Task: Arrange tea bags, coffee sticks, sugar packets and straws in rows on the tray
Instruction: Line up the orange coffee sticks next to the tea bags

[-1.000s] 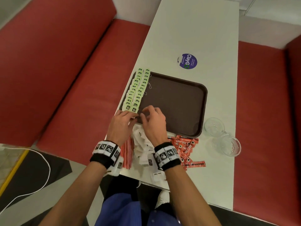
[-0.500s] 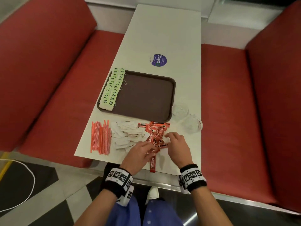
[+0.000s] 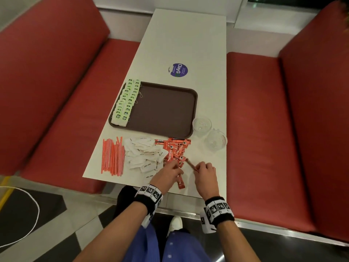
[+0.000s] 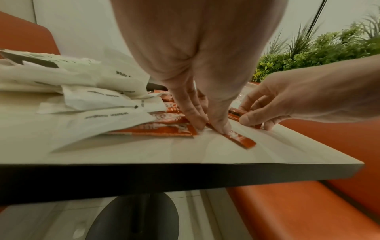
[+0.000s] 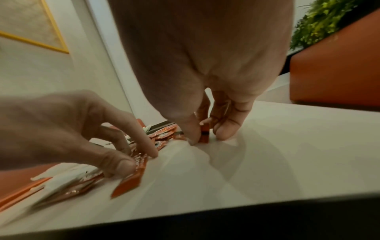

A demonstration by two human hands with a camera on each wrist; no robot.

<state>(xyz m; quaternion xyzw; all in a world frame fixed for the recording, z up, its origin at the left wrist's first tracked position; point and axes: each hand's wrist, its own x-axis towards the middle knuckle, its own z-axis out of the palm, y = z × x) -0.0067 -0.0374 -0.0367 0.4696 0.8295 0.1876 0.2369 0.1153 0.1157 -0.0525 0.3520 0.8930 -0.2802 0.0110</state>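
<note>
A brown tray (image 3: pixel 164 108) holds two rows of green tea bags (image 3: pixel 126 103) along its left side. In front of it lie red-striped straws (image 3: pixel 113 156), white sugar packets (image 3: pixel 143 154) and a pile of red coffee sticks (image 3: pixel 175 149). My left hand (image 3: pixel 176 165) pinches one coffee stick (image 4: pixel 240 140) against the table by the near edge. My right hand (image 3: pixel 198 167) pinches the end of another coffee stick (image 5: pixel 204 133) between thumb and fingers, just right of the pile.
Two clear glass cups (image 3: pixel 201 123) (image 3: pixel 215 141) stand right of the tray's near corner. A purple round sticker (image 3: pixel 178 70) sits beyond the tray. Red benches (image 3: pixel 264 129) flank the narrow white table (image 3: pixel 188 35), whose near edge is right under my wrists.
Both hands left the tea bags at the tray's near left corner and moved back and right to the coffee stick pile. Each now has hold of a stick.
</note>
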